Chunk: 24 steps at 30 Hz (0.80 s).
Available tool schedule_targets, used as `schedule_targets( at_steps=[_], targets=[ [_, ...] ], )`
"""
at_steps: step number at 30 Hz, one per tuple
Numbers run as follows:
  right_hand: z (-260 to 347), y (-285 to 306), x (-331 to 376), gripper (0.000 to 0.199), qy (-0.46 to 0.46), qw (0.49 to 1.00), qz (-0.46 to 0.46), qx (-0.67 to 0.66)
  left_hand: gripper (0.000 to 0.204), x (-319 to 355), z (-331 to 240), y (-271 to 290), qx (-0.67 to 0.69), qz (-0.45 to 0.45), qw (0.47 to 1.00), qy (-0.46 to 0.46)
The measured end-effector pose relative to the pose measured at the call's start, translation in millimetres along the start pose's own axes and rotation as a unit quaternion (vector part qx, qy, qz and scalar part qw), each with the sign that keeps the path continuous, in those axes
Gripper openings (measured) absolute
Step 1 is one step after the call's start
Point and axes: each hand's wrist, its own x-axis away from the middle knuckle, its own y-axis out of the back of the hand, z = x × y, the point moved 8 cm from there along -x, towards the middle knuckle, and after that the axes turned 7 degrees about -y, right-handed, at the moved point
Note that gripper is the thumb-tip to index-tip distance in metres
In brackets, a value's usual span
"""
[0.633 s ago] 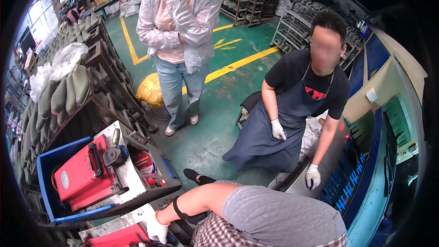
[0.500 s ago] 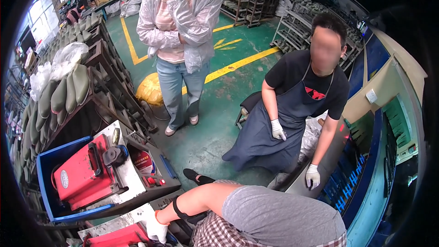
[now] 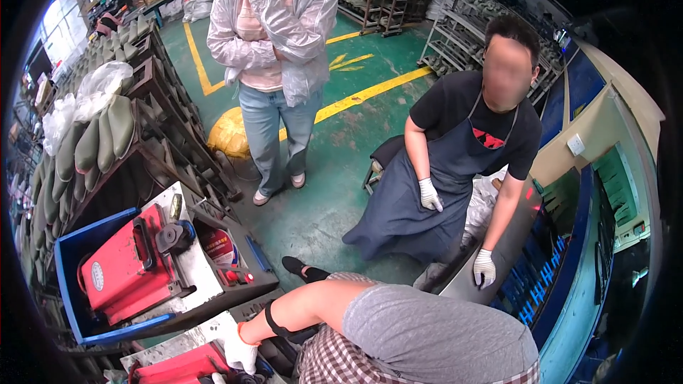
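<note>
My right hand (image 3: 239, 350), in a white glove with an orange cuff, reaches in at the lower left. It lies over the right edge of a red machine cover (image 3: 174, 368). Its fingers bend downward, held close together, beside a dark round part (image 3: 265, 371); what they grip is hidden. A pale sliver (image 3: 218, 379) at the bottom rim looks like part of my left glove, its fingers cut off by the picture's edge. Just beyond stands a similar red-covered machine (image 3: 117, 270) in a blue frame, with a black handle (image 3: 146, 242) and a black knob (image 3: 173, 237).
A co-worker in a dark apron (image 3: 420, 206) sits at the right, one gloved hand (image 3: 484, 269) on a grey machine edge (image 3: 462, 279). Another person in a pale jacket (image 3: 313, 35) stands ahead. Racks of grey-green shoe lasts (image 3: 119, 122) line the left; a yellow bundle (image 3: 228, 134) lies behind.
The whole view has shifted slightly, so the surroundings sit a little further left. My right hand stays at the same machine. Slightly more of the pale sliver shows at the bottom rim.
</note>
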Motion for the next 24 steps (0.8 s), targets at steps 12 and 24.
schedule_targets(
  at_steps=[12,24],
  targets=[
    [-1.1,-3.5,-1.9,0.050,0.011,1.000,0.016,-0.008,0.045,-5.5,8.1,0.7,0.009,-0.012,1.000,-0.001],
    [-2.0,-4.8,-2.5,0.051,-0.001,1.000,0.013,0.015,0.053,-2.1,5.6,1.4,-0.005,-0.016,1.000,0.007]
  ],
)
